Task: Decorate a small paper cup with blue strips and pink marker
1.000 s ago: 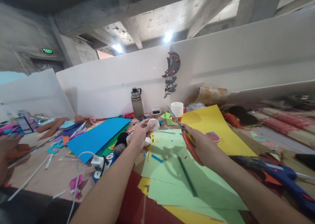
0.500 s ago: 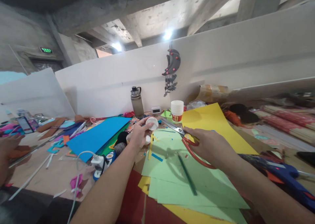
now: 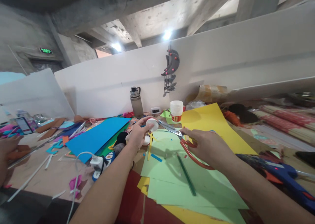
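Note:
My left hand (image 3: pixel 138 134) pinches a small white round piece with a red edge, which looks like the bottom of a paper cup (image 3: pixel 152 124). My right hand (image 3: pixel 205 142) grips the orange handles of the scissors (image 3: pixel 171 128). Their blades point left and look nearly closed, with the tips at the right edge of the white piece; whether they touch it I cannot tell. Below both hands lie light green paper sheets (image 3: pixel 169 171) with a dark green pencil (image 3: pixel 186 174) across them. Another white round thing (image 3: pixel 146 140) is partly hidden behind my left hand.
A stack of paper cups (image 3: pixel 176 110) stands behind the scissors, beside a yellow sheet (image 3: pixel 214 128). A water bottle (image 3: pixel 136 102) is at the back. Blue card (image 3: pixel 98 135) and a power strip (image 3: pixel 108 160) lie left, a glue gun (image 3: pixel 280 171) right. Another person's hand (image 3: pixel 10 145) shows far left.
The scissors in my right hand have moved slightly left, and their tips have come up to the white piece. My left hand still holds that piece, now turned a little.

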`<state>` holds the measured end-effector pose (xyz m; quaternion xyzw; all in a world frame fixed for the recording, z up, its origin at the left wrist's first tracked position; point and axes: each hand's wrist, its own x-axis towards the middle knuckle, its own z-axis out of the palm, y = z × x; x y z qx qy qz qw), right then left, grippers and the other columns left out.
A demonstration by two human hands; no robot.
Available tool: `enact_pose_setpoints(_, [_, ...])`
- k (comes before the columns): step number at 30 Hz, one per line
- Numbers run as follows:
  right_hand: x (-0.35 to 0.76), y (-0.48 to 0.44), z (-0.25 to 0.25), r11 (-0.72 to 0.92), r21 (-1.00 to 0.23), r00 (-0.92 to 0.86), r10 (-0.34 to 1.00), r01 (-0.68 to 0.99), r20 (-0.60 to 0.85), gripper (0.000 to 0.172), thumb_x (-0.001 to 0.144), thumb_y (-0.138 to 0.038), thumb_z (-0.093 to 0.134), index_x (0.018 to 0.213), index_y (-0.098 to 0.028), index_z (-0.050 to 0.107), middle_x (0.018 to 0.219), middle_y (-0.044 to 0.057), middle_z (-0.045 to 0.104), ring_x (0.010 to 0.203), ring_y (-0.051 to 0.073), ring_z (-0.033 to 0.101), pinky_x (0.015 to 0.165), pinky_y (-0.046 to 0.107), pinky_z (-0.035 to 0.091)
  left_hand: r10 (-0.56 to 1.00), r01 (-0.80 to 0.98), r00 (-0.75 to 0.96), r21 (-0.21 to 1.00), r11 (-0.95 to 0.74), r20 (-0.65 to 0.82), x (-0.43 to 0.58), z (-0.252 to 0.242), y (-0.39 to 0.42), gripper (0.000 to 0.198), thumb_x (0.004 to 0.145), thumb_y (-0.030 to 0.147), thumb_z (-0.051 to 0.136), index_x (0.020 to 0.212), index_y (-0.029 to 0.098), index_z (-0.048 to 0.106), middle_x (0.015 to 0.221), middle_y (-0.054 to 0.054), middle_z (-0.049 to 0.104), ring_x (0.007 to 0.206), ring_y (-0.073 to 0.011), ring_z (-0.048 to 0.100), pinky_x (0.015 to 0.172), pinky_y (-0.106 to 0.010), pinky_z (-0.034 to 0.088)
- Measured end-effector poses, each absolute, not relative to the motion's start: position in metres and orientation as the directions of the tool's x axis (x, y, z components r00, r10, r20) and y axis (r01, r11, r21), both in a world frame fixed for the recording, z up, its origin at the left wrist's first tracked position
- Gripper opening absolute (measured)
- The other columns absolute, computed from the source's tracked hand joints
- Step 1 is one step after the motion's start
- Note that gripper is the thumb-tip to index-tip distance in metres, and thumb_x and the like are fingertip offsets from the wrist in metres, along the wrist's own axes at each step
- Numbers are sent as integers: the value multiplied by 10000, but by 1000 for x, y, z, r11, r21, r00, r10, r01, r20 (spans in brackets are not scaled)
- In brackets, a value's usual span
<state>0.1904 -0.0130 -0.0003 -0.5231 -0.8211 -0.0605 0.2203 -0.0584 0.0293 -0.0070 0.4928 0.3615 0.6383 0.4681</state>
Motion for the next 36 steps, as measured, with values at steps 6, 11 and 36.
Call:
enact_pose_setpoints(6, [190, -13, 0, 439, -125, -358, 841, 890, 407, 473, 742, -193, 531, 1198, -299, 600, 973, 48, 719, 803, 232, 663, 633, 292, 399, 955, -183, -82, 937, -296, 286, -58, -4, 27, 438, 544, 260, 799, 959, 175, 689, 906, -60, 697, 783, -171, 622, 668, -254, 467])
enact_pose_setpoints(11, [188, -14, -2, 430, -191, -334, 859, 882, 389, 502, 710, -169, 529, 1182, -321, 608, 1074, 58, 695, 850, 253, 668, 668, 317, 446, 963, -188, -83, 945, -268, 257, -58, -3, 25, 445, 553, 273, 798, 966, 164, 674, 905, -64, 688, 725, -149, 618, 584, -225, 455])
enact_pose_setpoints(36, [162, -25, -16, 388, -834, -414, 884, 391, 217, 289, 816, -425, 500, 1011, -220, 559, 588, -39, 545, 510, 122, 516, 459, 219, 378, 949, -367, -107, 875, -316, 298, -31, -5, 18, 242, 742, 376, 658, 853, 183, 563, 827, -8, 602, 775, -124, 595, 762, -284, 489])
